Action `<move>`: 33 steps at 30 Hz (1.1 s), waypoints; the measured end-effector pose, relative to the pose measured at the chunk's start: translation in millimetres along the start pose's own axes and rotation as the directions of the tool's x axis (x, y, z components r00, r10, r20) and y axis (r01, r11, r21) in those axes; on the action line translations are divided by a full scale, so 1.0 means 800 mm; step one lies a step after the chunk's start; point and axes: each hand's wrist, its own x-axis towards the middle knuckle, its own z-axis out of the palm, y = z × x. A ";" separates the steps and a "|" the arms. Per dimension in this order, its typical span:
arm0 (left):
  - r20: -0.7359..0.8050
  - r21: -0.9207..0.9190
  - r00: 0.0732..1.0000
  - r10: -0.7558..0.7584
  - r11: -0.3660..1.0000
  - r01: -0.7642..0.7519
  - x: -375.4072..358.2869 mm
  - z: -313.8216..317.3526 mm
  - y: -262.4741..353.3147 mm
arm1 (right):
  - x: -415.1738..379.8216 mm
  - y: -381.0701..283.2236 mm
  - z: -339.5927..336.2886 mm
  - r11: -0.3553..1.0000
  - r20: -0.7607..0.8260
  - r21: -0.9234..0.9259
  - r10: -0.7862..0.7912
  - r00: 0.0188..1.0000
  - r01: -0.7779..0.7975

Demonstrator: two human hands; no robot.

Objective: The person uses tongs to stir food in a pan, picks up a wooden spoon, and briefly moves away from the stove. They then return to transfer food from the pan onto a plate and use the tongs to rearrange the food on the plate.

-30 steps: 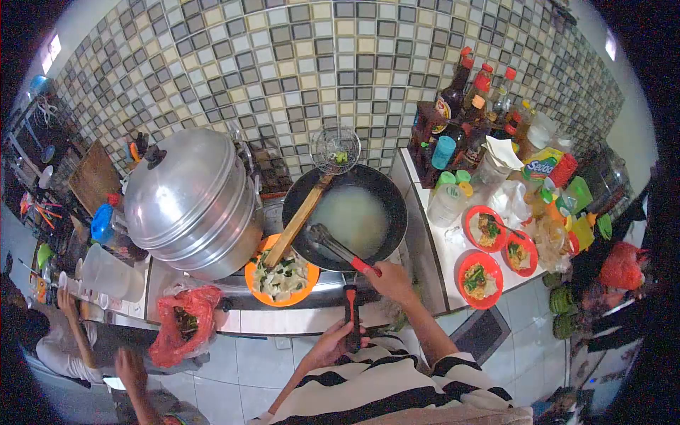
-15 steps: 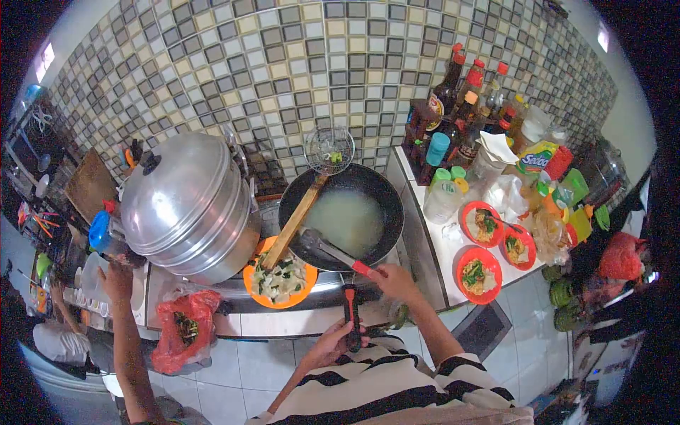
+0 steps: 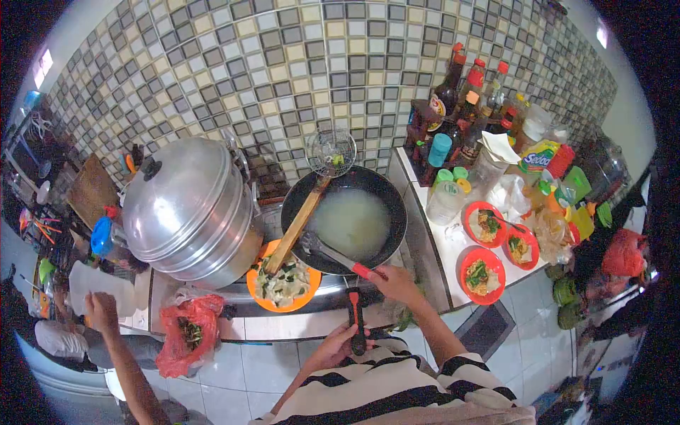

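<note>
My right hand point(image 3: 394, 285) is closed round the red-ended handle of tongs point(image 3: 331, 252), whose metal head reaches over the left side of a dark wok point(image 3: 289, 205). Cloudy pale liquid point(image 3: 350, 221) fills the bottom of the wok. Down in front, my left hand point(image 3: 334, 347) grips the black and red wok handle point(image 3: 355, 312). A wire skimmer point(image 3: 330, 151) with a long wooden handle lies across the wok. Its lower end rests on an orange plate point(image 3: 285, 307) of pale pieces and dark green leaves.
A large lidded steamer point(image 3: 185, 202) stands left, with a red plastic bag point(image 3: 185, 358) of greens before it. Another person's hand point(image 3: 103, 312) is near a white container point(image 3: 81, 287). Sauce bottles point(image 3: 446, 92) and red bowls of food point(image 3: 483, 297) occupy the right counter.
The other person's hand at the left has moved down and left, away from the steamer's side. My hands keep their grips; the view shifts slightly.
</note>
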 end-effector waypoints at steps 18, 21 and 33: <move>-0.014 0.061 1.000 -0.023 0.998 0.023 -0.003 0.003 0.005 | -0.026 0.052 -0.052 0.851 0.397 0.453 0.073 0.915 -0.265; -0.003 0.056 1.000 -0.025 0.998 0.025 -0.002 -0.001 0.004 | -0.027 0.068 -0.044 0.794 0.420 0.542 0.030 0.907 -0.277; -0.007 0.048 1.000 -0.026 0.999 0.026 -0.003 -0.001 0.004 | -0.035 0.035 -0.070 0.862 0.246 0.461 0.105 0.964 -0.211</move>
